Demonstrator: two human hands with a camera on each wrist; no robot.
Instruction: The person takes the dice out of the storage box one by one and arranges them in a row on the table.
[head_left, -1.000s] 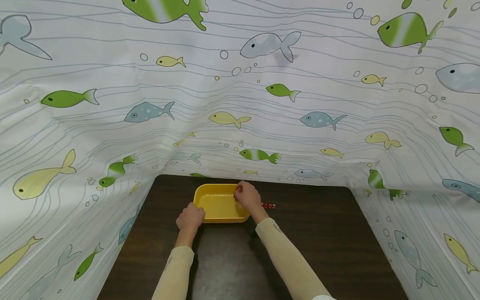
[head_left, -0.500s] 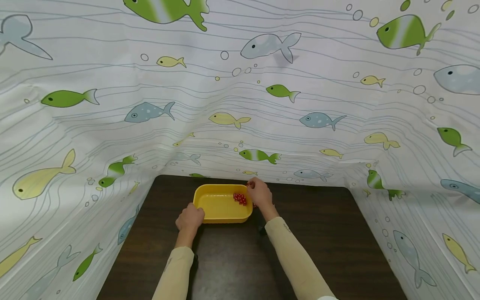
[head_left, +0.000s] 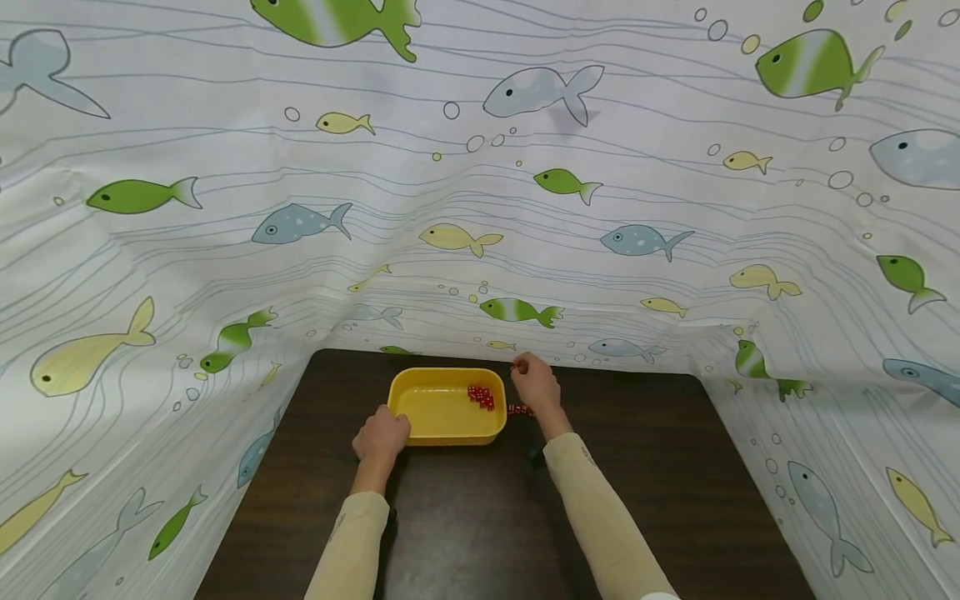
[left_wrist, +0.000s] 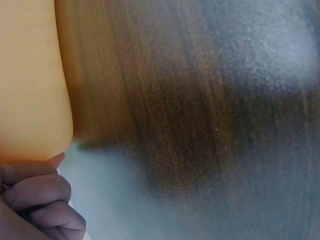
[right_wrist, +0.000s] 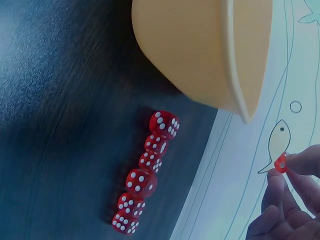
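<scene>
Dark wood-grain tabletop (head_left: 442,517) lies nearest. The curled left hand (head_left: 381,434) grips the yellow tray (head_left: 450,440) on its right. Nearer than the right hand (head_left: 537,385) runs a dice row (right_wrist: 134,181), sharp only in the wrist view; that hand pinches a red die (right_wrist: 281,162). Leftward, only the head view shows a dice pile (head_left: 482,397) inside the tray.

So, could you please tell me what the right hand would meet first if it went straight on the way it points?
Probably the fish-print sheet beyond the table: the right hand points toward it, past the yellow tray, though depth is unclear.
</scene>
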